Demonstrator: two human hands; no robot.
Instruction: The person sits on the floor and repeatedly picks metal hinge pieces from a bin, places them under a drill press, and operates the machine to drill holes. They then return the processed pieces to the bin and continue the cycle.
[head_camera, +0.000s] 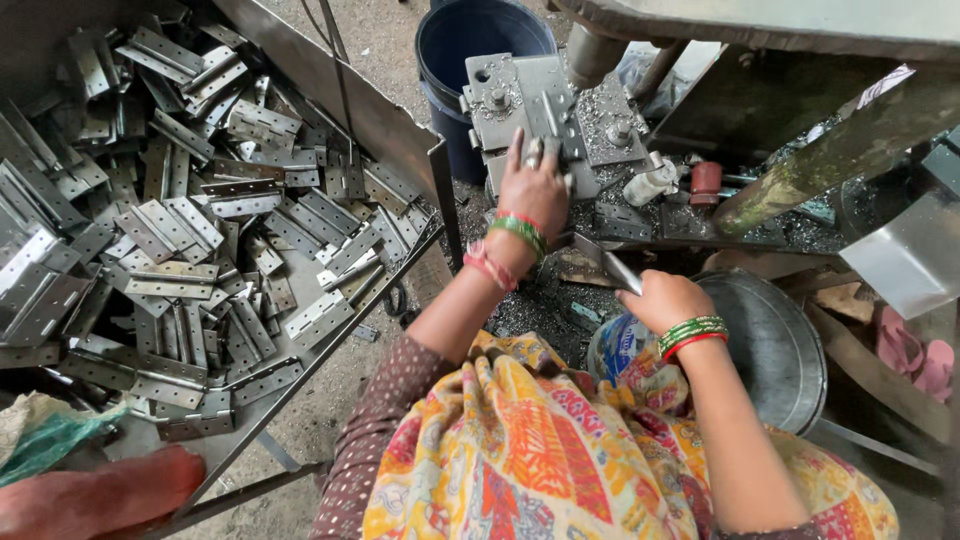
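From the head view, the left hand (532, 185) is laid on the press block (540, 115), its fingers curled about a small metal piece seated there under the ram. A flat hinge (606, 263) is pinched in the right hand (668, 300) near the block. More hinges (200, 220) are heaped in the tray (385, 125) at the left, within reach.

One head-worn camera looks steeply down, close over the person's arms, toward the press bed (545, 105) ahead.

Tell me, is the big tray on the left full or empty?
Full. The tray is heaped with grey metal hinges, piled on each other nearly to its rim.
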